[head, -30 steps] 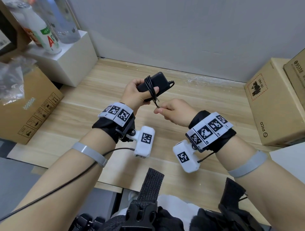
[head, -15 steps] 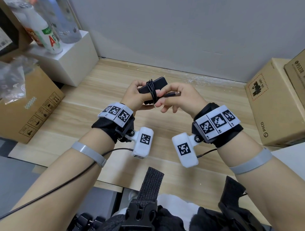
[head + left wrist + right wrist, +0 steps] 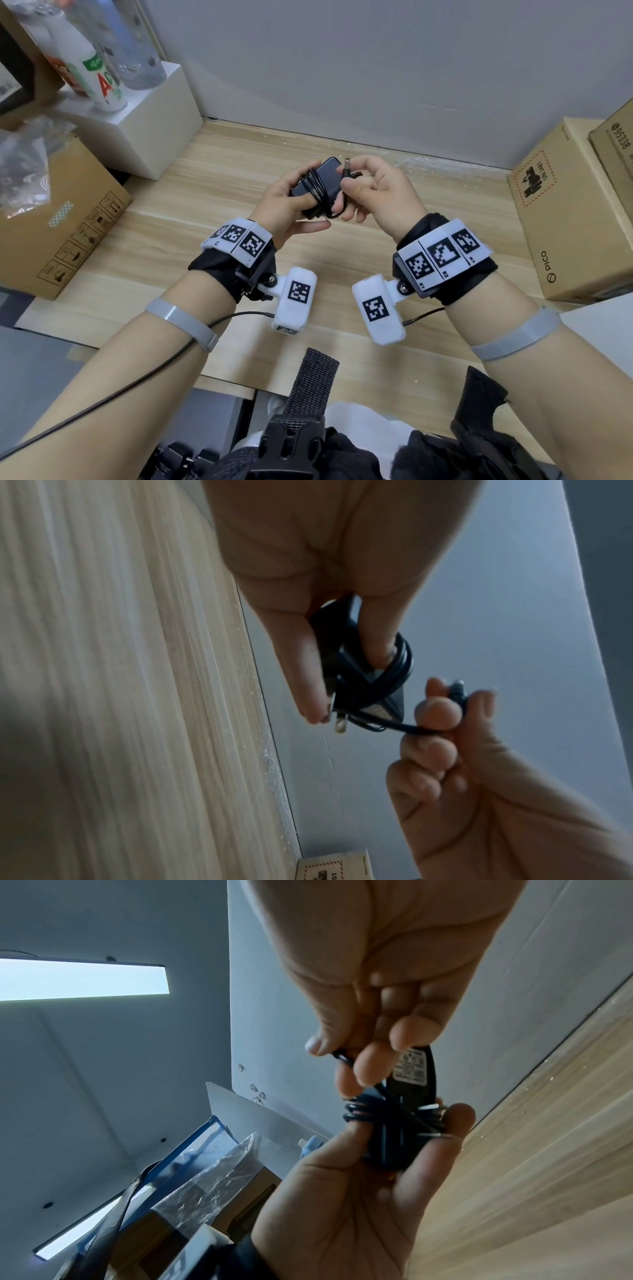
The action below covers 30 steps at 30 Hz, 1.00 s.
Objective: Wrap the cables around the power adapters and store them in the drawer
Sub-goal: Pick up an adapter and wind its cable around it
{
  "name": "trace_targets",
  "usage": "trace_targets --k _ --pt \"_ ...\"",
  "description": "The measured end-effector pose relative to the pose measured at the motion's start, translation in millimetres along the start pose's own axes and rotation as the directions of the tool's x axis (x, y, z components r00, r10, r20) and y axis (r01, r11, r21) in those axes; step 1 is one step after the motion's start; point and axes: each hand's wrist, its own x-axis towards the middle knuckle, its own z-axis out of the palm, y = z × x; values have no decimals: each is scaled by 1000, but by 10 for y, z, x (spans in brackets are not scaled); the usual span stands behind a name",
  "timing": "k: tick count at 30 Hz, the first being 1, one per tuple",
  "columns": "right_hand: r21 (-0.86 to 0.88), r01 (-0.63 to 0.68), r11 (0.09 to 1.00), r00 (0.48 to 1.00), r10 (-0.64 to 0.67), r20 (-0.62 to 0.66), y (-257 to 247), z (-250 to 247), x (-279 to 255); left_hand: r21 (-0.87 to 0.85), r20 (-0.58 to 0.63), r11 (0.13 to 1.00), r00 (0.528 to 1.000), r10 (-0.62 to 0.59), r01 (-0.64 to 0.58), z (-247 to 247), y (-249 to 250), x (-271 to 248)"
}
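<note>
Two hands meet above the wooden desk (image 3: 144, 246). Left hand (image 3: 286, 202) curls around a black power adapter (image 3: 325, 173), steadying its wound cable (image 3: 317, 186). Right hand (image 3: 380, 192) pinches the plug end (image 3: 346, 170), likely to tuck it. Cardboard boxes (image 3: 565, 212) flank the sides; no drawer is visible.

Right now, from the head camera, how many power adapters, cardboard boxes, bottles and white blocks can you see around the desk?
Power adapters: 1, black power adapter gripped by the left hand, with the right hand pinching its cable end.
Cardboard boxes: 3, left box, right box, far-right box.
Bottles: 2, labelled bottle, clear bottle.
White blocks: 1, white block.
Total: 7
</note>
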Motion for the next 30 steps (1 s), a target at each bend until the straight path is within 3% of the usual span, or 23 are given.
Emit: trace_targets --k 7,16,22,30 --pt "-105 -118 987 991 112 -67 -12 10 52 -31 24 999 1000 -16 17 50 5 -7" --pt "-211 -156 965 986 139 -96 -12 12 41 8 24 1000 1000 -10 10 104 -12 -13" --pt "-275 -130 953 989 103 -109 -1 20 34 2 -64 1000 998 12 -11 133 -29 -12" --pt "-425 -101 900 995 82 -62 -6 13 69 69 -73 997 997 28 -23 136 -41 -15"
